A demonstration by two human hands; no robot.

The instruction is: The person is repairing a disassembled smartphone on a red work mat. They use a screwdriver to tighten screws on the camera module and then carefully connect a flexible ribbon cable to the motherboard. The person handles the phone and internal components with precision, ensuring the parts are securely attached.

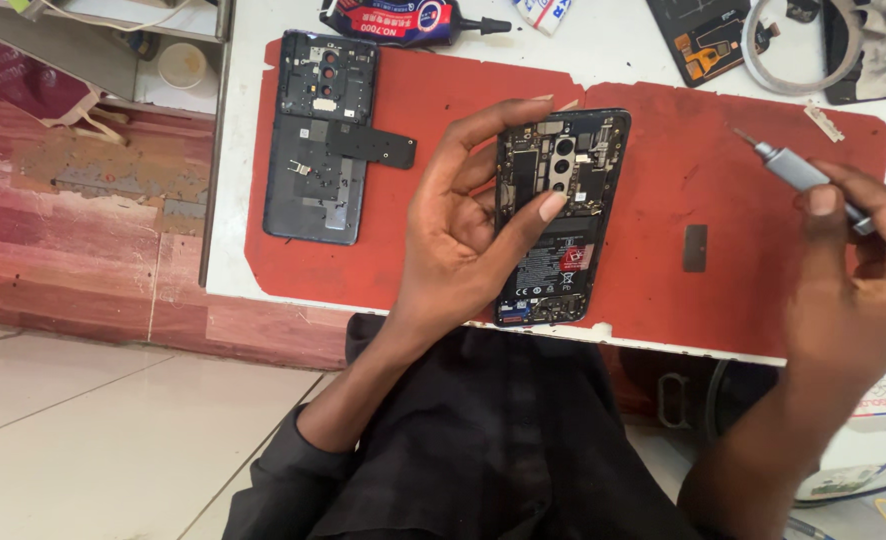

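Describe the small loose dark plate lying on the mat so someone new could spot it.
Start at the red mat covering the white table. Between the opened phone in the left hand and the right hand with the screwdriver lies a small dark rectangular plate. It alone lies untouched on bare mat.

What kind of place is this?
Likely a phone repair bench: the left hand holds an opened phone, the right hand a small screwdriver, and a removed back cover lies on the red mat.
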